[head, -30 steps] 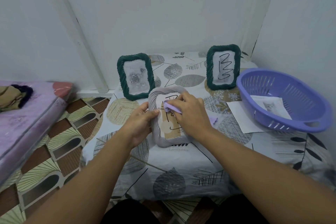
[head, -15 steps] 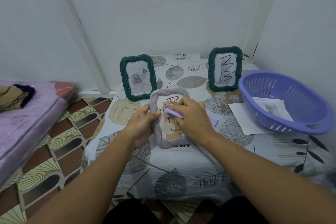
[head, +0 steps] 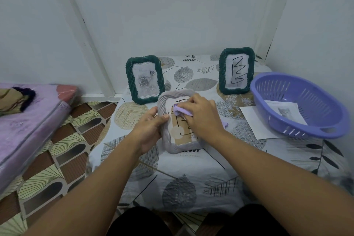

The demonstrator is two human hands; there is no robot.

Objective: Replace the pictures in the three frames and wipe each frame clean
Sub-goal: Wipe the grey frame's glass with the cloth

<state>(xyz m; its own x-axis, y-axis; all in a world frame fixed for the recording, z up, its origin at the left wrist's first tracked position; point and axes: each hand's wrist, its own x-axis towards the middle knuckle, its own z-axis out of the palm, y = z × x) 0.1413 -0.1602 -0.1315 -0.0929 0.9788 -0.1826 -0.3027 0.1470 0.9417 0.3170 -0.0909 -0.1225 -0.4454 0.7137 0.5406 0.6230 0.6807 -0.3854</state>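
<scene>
Right hand (head: 201, 115) pinches one cloth (head: 182, 111) — left hand (head: 151, 130) grips grey frame (head: 168, 140); two green frames (head: 145, 79).

A low table (head: 191, 188) under a leaf-print cloth carries two green frames (head: 145, 79) (head: 237, 71) upright along its far edge, a grey frame (head: 168, 140) mid-table, and a purple basket (head: 298, 105) over a paper sheet (head: 252, 120) near the right edge.

Grey rope-twist rectangular picture frame (head: 166, 130): tilted on bench, centre, black scribbles on glass, tan picture inside. Lilac wiping cloth (head: 181, 111): bunched, pressed on its glass, upper part. Dark green rope-twist frame with rose picture (head: 145, 82): upright, behind left. Second dark green rope-twist frame (head: 236, 71): upright, behind right, black zigzag scribble on glass. White paper cat picture (head: 286, 112): flat in basket, right.
</scene>
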